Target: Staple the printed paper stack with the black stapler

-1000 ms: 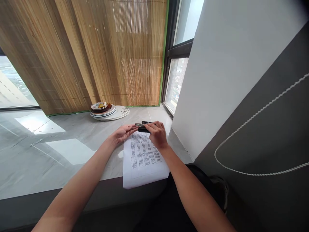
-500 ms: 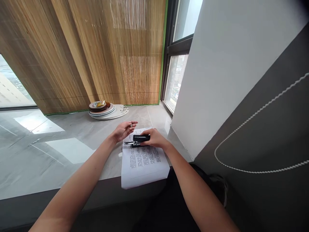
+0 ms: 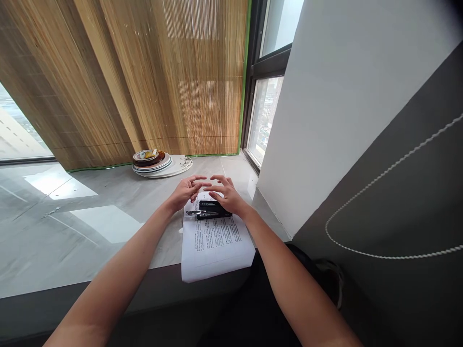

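Observation:
A black stapler (image 3: 216, 215) lies on a printed sheet of paper (image 3: 217, 241), with a slim silver metal part (image 3: 195, 213) sticking out to its left. My right hand (image 3: 228, 196) hovers over the stapler's right end, fingers spread and holding nothing that I can see. Just left of it is my left hand (image 3: 186, 193), above the paper's upper left edge. Its thumb is pressed towards the curled fingers; anything small between them is too tiny to make out. The fingertips of both hands nearly meet, or touch.
On the grey stone sill (image 3: 119, 207), a stack of plates (image 3: 152, 166) stands beyond my left hand, against a bamboo blind (image 3: 162, 96). A white wall (image 3: 311, 106) rises at the right, where a beaded cord (image 3: 390, 257) hangs. The paper overhangs the sill's front edge.
My right hand has let go of the stapler and moved up, its fingers spreading towards my left hand. The left hand has turned, and the small greyish thing at its fingertips no longer shows.

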The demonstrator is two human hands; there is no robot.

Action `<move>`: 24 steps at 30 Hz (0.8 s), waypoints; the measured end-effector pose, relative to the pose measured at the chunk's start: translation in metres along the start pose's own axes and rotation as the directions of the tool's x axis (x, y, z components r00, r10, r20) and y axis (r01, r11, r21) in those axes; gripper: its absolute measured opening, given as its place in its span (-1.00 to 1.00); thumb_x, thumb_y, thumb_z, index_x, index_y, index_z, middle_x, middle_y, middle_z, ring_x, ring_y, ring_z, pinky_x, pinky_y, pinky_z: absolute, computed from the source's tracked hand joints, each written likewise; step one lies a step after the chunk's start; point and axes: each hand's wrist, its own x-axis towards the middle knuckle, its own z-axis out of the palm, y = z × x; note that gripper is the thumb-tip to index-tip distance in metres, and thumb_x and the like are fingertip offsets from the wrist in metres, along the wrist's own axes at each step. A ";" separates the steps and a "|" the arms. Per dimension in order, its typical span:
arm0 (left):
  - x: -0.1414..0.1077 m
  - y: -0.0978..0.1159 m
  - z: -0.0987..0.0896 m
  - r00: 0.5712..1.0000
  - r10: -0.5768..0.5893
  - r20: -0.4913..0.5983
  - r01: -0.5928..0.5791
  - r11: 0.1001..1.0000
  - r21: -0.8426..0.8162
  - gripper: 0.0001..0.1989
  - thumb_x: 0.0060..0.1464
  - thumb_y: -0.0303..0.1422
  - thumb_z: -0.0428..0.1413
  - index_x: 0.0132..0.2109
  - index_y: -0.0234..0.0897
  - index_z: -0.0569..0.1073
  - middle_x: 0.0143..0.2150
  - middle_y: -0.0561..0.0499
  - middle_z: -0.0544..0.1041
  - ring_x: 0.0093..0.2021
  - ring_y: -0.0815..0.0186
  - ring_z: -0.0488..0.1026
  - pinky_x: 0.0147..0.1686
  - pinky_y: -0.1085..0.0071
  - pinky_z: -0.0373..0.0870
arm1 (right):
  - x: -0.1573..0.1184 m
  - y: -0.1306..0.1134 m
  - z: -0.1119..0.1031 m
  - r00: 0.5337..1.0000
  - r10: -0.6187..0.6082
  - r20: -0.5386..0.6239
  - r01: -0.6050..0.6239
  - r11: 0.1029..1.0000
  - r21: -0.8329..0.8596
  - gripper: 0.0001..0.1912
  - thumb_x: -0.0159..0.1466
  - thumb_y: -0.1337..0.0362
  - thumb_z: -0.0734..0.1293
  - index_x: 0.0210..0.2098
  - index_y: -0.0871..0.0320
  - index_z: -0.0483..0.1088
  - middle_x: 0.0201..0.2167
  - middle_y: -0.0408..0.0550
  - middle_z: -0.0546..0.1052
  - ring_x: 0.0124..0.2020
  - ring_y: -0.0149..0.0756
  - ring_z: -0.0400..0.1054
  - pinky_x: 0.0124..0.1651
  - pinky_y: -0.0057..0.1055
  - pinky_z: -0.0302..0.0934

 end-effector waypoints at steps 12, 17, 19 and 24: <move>-0.001 -0.006 0.003 0.991 -0.037 0.127 0.031 0.998 0.048 -0.31 0.21 0.08 0.25 0.28 -0.28 0.38 -0.59 0.17 0.36 -0.67 0.45 0.25 -0.63 0.54 0.16 | 0.000 0.000 -0.001 0.985 -0.135 0.112 0.129 0.990 0.061 -0.65 0.54 0.23 0.24 0.23 -0.12 0.50 0.38 -0.14 0.39 0.34 -0.19 0.22 0.41 -0.08 0.10; 0.000 -0.006 0.007 0.991 -0.050 0.122 0.047 0.998 0.029 -0.27 0.14 0.13 0.27 0.25 -0.29 0.42 -0.55 0.12 0.41 -0.63 0.42 0.30 -0.60 0.52 0.21 | 0.002 -0.002 0.000 0.980 -0.149 0.133 0.134 0.984 0.117 -0.64 0.54 0.25 0.23 0.24 -0.11 0.50 0.28 -0.15 0.50 0.29 -0.22 0.28 0.38 -0.13 0.13; 0.002 -0.005 0.005 0.997 -0.038 0.069 0.033 0.997 0.071 -0.27 0.18 0.18 0.20 0.23 -0.30 0.43 -0.48 0.03 0.52 -0.63 0.40 0.33 -0.59 0.50 0.23 | 0.003 0.002 -0.005 0.989 -0.127 0.078 0.117 0.985 0.125 -0.67 0.53 0.21 0.26 0.20 -0.07 0.53 0.25 -0.11 0.52 0.27 -0.21 0.31 0.36 -0.14 0.16; 0.005 -0.006 -0.020 0.896 0.237 -0.374 0.056 0.777 0.626 -0.69 0.32 -0.16 0.13 -0.04 -0.32 0.58 -0.27 -0.18 0.68 -0.44 0.24 0.52 -0.31 0.35 0.43 | -0.005 0.037 -0.031 0.964 0.213 -0.158 -0.218 0.976 -0.019 -0.72 0.49 0.22 0.28 0.04 0.03 0.62 0.15 -0.03 0.59 0.19 -0.10 0.38 0.27 -0.05 0.24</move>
